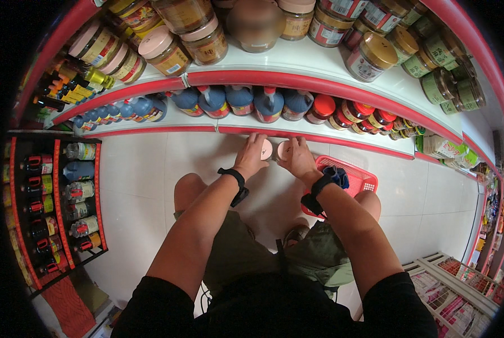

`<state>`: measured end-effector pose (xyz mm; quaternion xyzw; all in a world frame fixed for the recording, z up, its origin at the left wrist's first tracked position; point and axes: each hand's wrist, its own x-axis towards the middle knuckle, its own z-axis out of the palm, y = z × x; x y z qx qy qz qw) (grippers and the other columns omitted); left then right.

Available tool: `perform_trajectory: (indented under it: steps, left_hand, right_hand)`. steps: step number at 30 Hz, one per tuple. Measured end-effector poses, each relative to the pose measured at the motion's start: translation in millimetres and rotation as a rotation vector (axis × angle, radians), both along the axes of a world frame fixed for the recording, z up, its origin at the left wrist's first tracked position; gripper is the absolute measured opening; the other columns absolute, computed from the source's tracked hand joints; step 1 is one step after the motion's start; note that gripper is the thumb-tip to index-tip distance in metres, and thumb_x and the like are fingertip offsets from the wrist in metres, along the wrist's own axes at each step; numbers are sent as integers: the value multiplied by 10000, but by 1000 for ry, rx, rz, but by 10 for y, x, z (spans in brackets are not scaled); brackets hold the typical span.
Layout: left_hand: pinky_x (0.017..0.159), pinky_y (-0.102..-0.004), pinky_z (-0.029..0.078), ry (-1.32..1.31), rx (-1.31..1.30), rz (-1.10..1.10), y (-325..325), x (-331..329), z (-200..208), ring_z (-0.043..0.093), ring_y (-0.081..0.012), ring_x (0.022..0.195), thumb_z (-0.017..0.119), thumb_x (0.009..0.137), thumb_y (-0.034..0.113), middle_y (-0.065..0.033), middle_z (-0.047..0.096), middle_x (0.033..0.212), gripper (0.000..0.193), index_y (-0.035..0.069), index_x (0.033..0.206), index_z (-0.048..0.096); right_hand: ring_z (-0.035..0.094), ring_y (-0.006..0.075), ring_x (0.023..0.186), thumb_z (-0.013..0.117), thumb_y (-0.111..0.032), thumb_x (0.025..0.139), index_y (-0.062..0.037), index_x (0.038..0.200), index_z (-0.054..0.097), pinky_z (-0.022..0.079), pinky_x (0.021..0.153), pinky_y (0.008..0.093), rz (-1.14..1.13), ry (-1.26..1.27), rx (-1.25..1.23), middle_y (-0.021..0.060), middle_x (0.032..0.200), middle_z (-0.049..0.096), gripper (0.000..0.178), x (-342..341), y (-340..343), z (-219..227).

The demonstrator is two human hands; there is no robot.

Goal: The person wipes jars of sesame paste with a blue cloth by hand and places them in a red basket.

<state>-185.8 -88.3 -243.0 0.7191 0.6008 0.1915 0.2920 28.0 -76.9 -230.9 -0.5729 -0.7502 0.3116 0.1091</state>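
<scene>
Two jars with pale pink lids stand close together in front of the lower shelf. My left hand [252, 156] is wrapped round the left jar [266, 150], fingers on its far left side. Round the right jar [284, 150] my right hand [299, 158] is closed from the right. Only the lids show well; the jar bodies are mostly hidden from above. Both wrists wear black straps. Just right of my right hand sits a red plastic basket [364, 181] with a dark blue cloth-like item [337, 176] inside.
The upper shelf [297, 63] holds several lidded jars [372, 56]. Below it, the lower shelf [201, 125] carries blue bottles [212, 101] and red-lidded jars [321, 108]. A bottle rack [60, 197] stands left, a wire rack [449, 293] lower right. Pale floor tiles [134, 169] lie beneath.
</scene>
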Motion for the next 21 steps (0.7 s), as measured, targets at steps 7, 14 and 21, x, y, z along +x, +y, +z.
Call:
perform_trajectory:
  steps: [7, 14, 21]
  left_hand:
    - [1029, -461, 515, -15, 26, -85, 122, -46, 756, 609, -411, 1221, 869, 792, 309, -213, 615, 1321, 747, 28, 1410, 557]
    - [942, -456, 549, -144, 539, -57, 522, -63, 2420, 668, -392, 1119, 807, 869, 236, -172, 677, 1215, 426, 44, 1219, 658]
    - [1029, -537, 490, 131, 687, 52, 1323, -3, 3207, 565, -471, 1225, 844, 798, 202, -250, 549, 1365, 639, 17, 1333, 549]
  right_hand:
    - [591, 517, 1186, 789, -447, 888, 101, 1421, 474, 528, 992, 544, 53, 12, 230, 339, 1371, 519, 827, 126, 19, 390]
    - [685, 447, 990, 796, -284, 885, 47, 1208, 635, 567, 858, 500, 225, 175, 345, 265, 1095, 669, 490, 153, 370, 2324]
    - [678, 449, 1097, 832, -134, 808, 21, 1329, 592, 569, 927, 479, 197, 30, 720, 275, 1244, 662, 594, -386, 1388, 3443]
